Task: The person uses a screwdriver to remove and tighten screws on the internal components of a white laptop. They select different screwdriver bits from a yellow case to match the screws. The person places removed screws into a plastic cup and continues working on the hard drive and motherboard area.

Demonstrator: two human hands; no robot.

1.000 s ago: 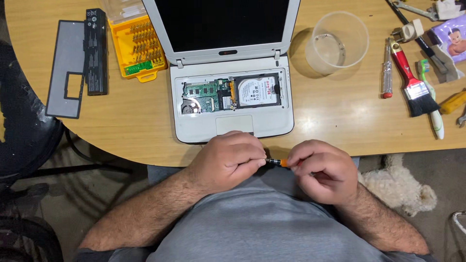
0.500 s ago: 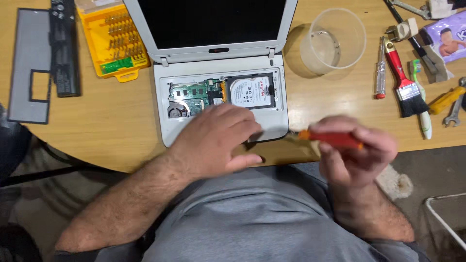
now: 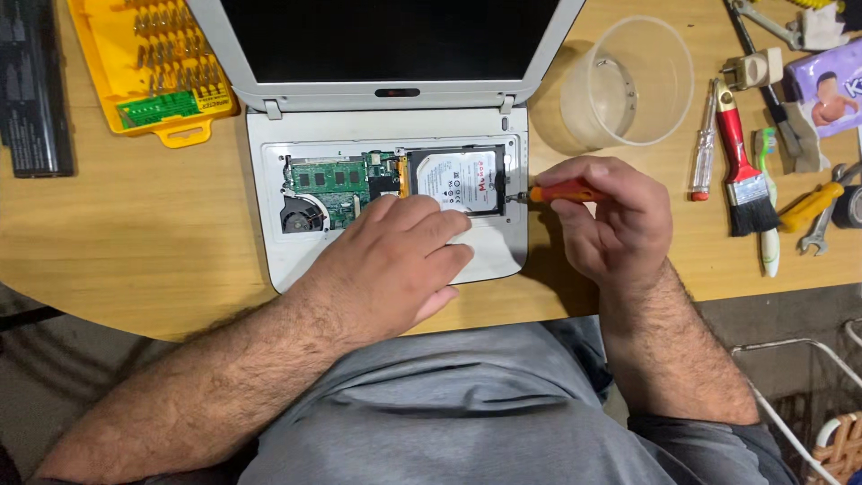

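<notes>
While left hand (image 3: 395, 260) hides laptop (image 3: 296, 260) palmrest, right hand (image 3: 611, 216) grips screwdriver (image 3: 561, 192), tip obscured.

A yellow bit case (image 3: 148, 67) lies far left beside a black battery (image 3: 36, 85). Far right stands a clear plastic cup (image 3: 628, 81); right of it lie a red-handled paintbrush (image 3: 741, 166), a toothbrush (image 3: 768, 207) and a wrench (image 3: 824, 220).

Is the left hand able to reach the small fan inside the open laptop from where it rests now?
Probably yes. The left hand rests on the laptop just right of the fan, and nothing lies between them. The right hand holds the screwdriver on the far side.
</notes>
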